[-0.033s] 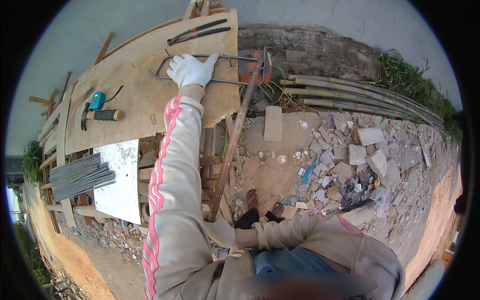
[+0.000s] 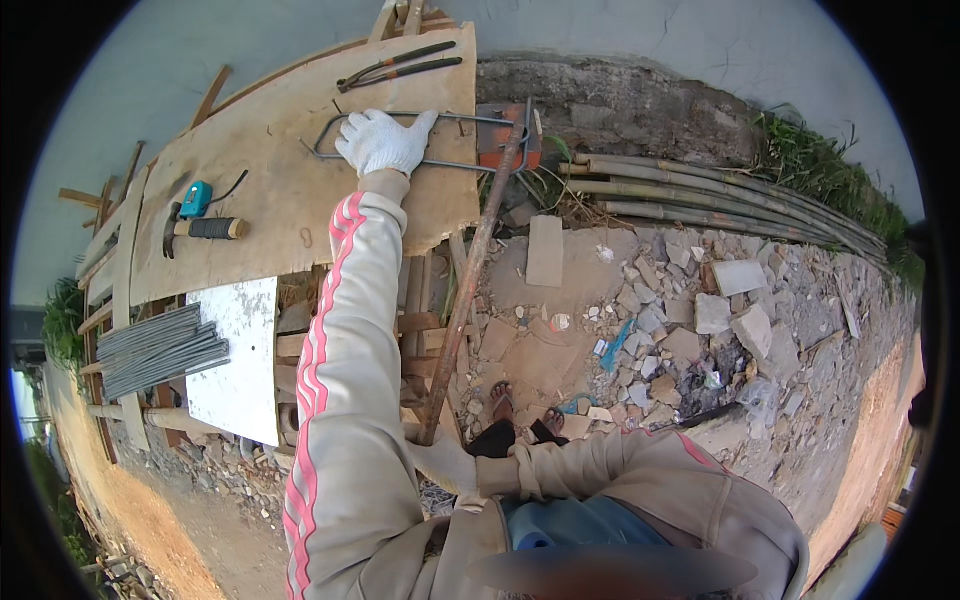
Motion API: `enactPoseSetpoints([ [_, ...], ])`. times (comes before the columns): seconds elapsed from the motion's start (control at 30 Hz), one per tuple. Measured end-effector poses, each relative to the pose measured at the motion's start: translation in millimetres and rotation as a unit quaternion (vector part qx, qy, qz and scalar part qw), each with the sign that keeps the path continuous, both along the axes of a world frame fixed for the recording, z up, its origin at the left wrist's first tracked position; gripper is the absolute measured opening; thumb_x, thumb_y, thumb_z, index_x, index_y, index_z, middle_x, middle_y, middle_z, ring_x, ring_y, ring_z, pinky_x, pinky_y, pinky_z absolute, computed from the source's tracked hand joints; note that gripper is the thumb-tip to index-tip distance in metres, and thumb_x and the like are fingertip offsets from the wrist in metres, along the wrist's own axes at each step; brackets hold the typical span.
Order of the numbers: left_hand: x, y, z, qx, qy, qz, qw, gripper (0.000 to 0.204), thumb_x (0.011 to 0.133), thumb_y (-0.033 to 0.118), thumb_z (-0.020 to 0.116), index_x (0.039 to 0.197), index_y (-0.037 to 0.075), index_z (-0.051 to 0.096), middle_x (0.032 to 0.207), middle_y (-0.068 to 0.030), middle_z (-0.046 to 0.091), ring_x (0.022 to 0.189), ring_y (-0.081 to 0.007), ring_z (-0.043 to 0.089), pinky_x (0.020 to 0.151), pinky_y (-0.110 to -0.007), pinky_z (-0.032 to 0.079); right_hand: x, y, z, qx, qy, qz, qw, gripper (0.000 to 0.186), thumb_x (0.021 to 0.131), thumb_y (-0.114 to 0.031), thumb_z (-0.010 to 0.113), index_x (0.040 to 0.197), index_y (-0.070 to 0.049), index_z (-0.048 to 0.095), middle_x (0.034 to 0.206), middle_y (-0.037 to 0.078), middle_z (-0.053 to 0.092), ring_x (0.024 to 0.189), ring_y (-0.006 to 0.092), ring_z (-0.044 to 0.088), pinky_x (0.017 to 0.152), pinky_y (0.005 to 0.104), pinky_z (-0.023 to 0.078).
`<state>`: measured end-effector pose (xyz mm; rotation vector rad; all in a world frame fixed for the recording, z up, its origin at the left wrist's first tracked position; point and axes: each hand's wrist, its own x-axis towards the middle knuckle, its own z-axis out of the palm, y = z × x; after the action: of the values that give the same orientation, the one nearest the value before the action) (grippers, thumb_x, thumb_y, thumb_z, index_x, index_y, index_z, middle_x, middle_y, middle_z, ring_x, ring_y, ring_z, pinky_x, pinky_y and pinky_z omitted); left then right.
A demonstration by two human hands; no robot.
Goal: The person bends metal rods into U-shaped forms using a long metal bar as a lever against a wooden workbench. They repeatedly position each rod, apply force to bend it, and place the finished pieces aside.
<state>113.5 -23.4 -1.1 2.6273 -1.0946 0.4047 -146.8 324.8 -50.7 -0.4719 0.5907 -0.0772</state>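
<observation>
My left hand (image 2: 383,143), in a white knit glove, grips a bent steel rod frame (image 2: 450,164) against the plywood board (image 2: 280,200); its thumb points right. The frame is a long rectangle, its right end lying over an orange-and-grey metal block (image 2: 497,140) at the board's edge. A long rusty bar (image 2: 465,285) slants from that block down toward me, its top end meeting the rod frame. Close to my body, my right hand (image 2: 447,467), also gloved, is closed around the bar's lower end; its fingers are partly hidden.
Long-handled pincers (image 2: 400,68) lie at the board's far side. At the left are a hammer (image 2: 205,229), a teal tape measure (image 2: 196,199) and a bundle of steel rods (image 2: 160,350) partly on a white panel (image 2: 240,370). Bamboo poles (image 2: 720,200) and rubble (image 2: 690,340) lie right.
The view has shifted very slightly. Both hands, the rod frame and the rusty bar keep their places.
</observation>
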Motion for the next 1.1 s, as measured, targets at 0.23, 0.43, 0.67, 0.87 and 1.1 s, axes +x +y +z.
enactPoseSetpoints([
  [0.23,0,1,2,-0.016,0.029,0.000,0.999,0.104,0.079,0.081,0.064,0.135,-0.007,0.062,0.138,-0.0217,0.059,0.133,-0.0367,0.051,0.113,-0.050,0.033,-57,-47,59,-0.148,-0.013,0.150,0.977,0.017,0.100,-0.018,0.068,0.099,-0.002,0.065,0.078,0.003,0.061,0.066,0.0105,0.058,0.059,0.0293,0.050],
  [0.43,6,1,-1,-0.036,0.048,-0.014,0.998,0.088,0.084,0.073,0.065,0.130,-0.003,0.067,0.135,-0.0216,0.062,0.132,-0.0366,0.053,0.113,-0.050,0.034,-52,-92,72,-0.189,-0.093,0.070,0.975,0.015,0.099,-0.015,0.069,0.099,0.000,0.065,0.076,0.004,0.062,0.061,0.0113,0.061,0.055,0.0289,0.049],
  [0.67,28,23,-11,-0.154,0.028,-0.079,0.985,0.059,0.090,0.055,0.067,0.120,0.005,0.075,0.134,-0.0133,0.066,0.126,-0.0340,0.059,0.108,-0.047,0.045,-98,-215,76,-0.432,0.080,-0.015,0.898,0.021,0.097,-0.018,0.076,0.105,-0.002,0.064,0.076,0.001,0.061,0.058,0.0084,0.059,0.052,0.0261,0.046],
  [0.87,31,73,-1,-0.058,0.000,0.088,0.994,0.066,0.086,0.059,0.072,0.130,0.010,0.070,0.132,-0.0155,0.066,0.121,-0.0361,0.063,0.102,-0.049,0.049,-121,-365,85,-0.539,0.138,-0.196,0.808,0.026,0.097,-0.027,0.077,0.101,-0.003,0.068,0.075,0.001,0.061,0.065,0.0079,0.058,0.057,0.0279,0.048],
  [1.1,35,48,38,0.014,0.113,0.226,0.967,0.067,0.083,0.048,0.073,0.134,0.006,0.060,0.127,-0.0231,0.069,0.118,-0.0396,0.068,0.099,-0.049,0.055,-30,-473,50,-0.684,0.109,-0.137,0.708,0.035,0.099,-0.032,0.072,0.112,0.000,0.071,0.084,0.008,0.070,0.078,0.0189,0.064,0.074,0.0346,0.049],
])
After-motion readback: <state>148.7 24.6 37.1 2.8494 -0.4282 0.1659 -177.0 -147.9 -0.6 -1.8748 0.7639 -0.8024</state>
